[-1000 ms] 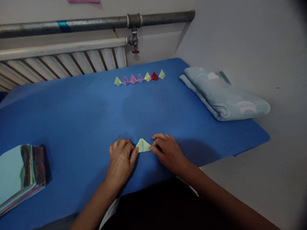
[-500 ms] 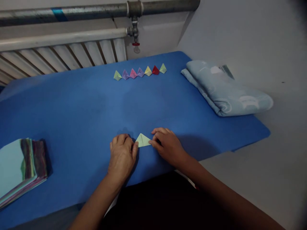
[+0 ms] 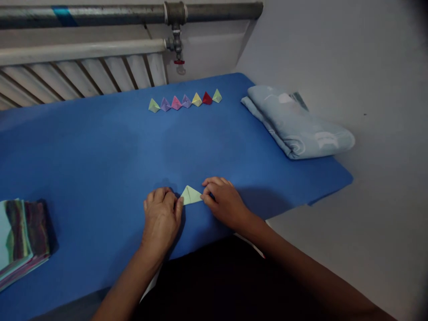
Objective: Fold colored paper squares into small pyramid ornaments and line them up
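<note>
A pale green sheet of paper folded into a small triangle (image 3: 191,195) lies on the blue surface near its front edge, its peak pointing away from me. My left hand (image 3: 162,216) pinches the left corner between thumb and curled fingers. At the opposite corner, the thumb and forefinger of my right hand (image 3: 222,199) close on the paper. A crease line runs down the triangle's middle. Both corner tips are hidden under the fingers.
Toward the back stands a row of several small folded paper pieces (image 3: 176,103) in different colours. A folded light blue blanket (image 3: 301,127) lies at the right by the wall. A stack of paper (image 3: 25,236) sits at the left. Behind are a radiator (image 3: 110,73) and a pipe (image 3: 117,14).
The whole view has shifted, so everything sits further left in the picture. Both hands keep hold of the green paper triangle, whose shape looks the same.
</note>
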A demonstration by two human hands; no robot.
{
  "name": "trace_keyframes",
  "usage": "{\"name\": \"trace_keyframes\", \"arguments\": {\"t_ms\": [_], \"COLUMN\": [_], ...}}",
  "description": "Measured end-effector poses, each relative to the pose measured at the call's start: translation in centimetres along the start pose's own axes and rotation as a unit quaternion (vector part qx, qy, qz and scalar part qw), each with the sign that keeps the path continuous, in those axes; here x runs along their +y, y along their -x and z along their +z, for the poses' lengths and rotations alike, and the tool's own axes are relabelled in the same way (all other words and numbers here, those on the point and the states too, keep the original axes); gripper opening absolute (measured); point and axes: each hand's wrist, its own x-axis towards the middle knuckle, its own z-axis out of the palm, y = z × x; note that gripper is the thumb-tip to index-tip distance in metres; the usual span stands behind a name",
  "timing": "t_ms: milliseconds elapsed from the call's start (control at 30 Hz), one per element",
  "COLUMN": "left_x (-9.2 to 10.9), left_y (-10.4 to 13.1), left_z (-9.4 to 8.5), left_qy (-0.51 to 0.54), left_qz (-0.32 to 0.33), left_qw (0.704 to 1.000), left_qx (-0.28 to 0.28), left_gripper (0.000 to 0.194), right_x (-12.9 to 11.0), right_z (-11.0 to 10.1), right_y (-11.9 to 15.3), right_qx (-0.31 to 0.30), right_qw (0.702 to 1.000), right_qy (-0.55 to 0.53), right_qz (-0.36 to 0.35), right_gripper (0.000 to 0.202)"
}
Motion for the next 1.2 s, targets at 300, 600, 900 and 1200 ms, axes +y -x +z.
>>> {"name": "trace_keyframes", "arguments": {"t_ms": [300,600,900,1200], "left_x": [0.3,0.6,0.6,0.8], "left_y": [-0.1,-0.1,-0.2,-0.3], "left_z": [-0.1,-0.1,0.1,-0.1], "left_qy": [-0.029,-0.025,-0.04,-0.053], "left_qz": [-0.009,-0.021,-0.01,-0.016], "left_qw": [1.0,0.999,0.999,0.998], "left_qx": [-0.003,0.003,0.018,0.003], "left_gripper": [0.025,0.025,0.023,0.022], "right_x": [0.2,0.1,0.2,0.4], "right_z": [0.5,0.8,1.1,1.9], "right_y": [0.1,0.2,0.5,0.8], "right_qx": [0.027,0.037,0.053,0.057], "right_qw": [1.0,0.999,0.998,0.975], "right_qy": [-0.012,0.011,0.024,0.076], "right_qz": [-0.006,-0.013,-0.026,-0.2], "right_gripper": [0.016,0.015,0.012,0.039]}}
